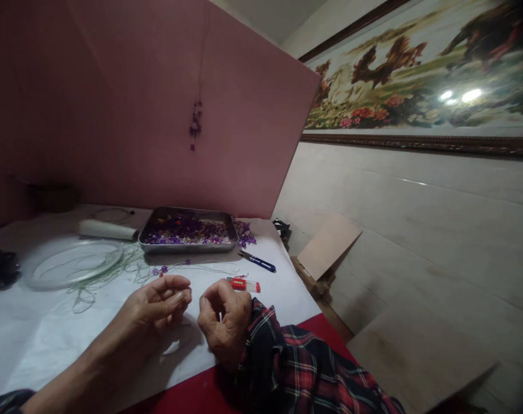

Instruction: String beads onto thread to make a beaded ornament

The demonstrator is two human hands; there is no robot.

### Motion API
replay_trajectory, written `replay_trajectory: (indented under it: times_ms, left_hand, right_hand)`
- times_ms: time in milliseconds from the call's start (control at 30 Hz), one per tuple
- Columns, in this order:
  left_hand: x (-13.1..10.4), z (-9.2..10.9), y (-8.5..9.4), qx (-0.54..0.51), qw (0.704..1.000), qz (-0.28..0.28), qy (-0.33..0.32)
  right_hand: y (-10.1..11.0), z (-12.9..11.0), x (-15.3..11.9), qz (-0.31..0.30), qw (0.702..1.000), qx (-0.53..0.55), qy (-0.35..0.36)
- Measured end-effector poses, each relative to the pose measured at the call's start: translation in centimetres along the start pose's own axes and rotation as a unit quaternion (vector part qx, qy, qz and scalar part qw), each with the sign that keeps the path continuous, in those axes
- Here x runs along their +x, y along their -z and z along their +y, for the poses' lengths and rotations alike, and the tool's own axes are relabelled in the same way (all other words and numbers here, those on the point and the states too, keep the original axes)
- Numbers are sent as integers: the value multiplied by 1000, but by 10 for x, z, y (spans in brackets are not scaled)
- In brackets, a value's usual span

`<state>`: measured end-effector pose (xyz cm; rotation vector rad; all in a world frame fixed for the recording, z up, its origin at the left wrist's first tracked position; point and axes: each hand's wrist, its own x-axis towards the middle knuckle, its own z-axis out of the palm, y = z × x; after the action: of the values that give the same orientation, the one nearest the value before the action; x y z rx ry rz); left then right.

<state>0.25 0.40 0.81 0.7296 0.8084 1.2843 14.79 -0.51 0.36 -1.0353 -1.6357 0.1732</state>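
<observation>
Over the white paper near the table's front edge, my left hand [164, 305] has its thumb and forefinger pinched together; whatever they hold is too small to name. Just right of it, my right hand [224, 322] is closed, thumb against forefinger, with a gap between the two hands. A red lighter [245, 284] lies behind my right hand. Farther back are blue thread snips [258, 261]. A metal tray [187, 248] holds many purple beads. Loose purple beads [163, 269] and thin green thread [110, 270] lie on the paper.
Left of the tray lie a cone of thread [108, 230] and a clear coil [73, 264]. A dark object [1, 269] sits at the far left. A pink panel [244, 115] with a hanging bead string [195, 126] stands behind. Cardboard [330, 244] leans at right.
</observation>
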Motion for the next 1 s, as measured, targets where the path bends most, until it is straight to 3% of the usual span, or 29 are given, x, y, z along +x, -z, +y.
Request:
replay_trajectory:
  times_ms: [633,867,1000]
  left_hand:
    - [-1,-1,-4,9,1000,7,13]
    - [0,-2,1,6,1000,7,13]
    - [1,-1,2,0,1000,1,13]
  right_hand:
    - [5,-3,-3,-25,1000,0,9]
    - [3,-2,0,10,1000,9,4]
    - [3,0,-1,-14,1000,-8,5]
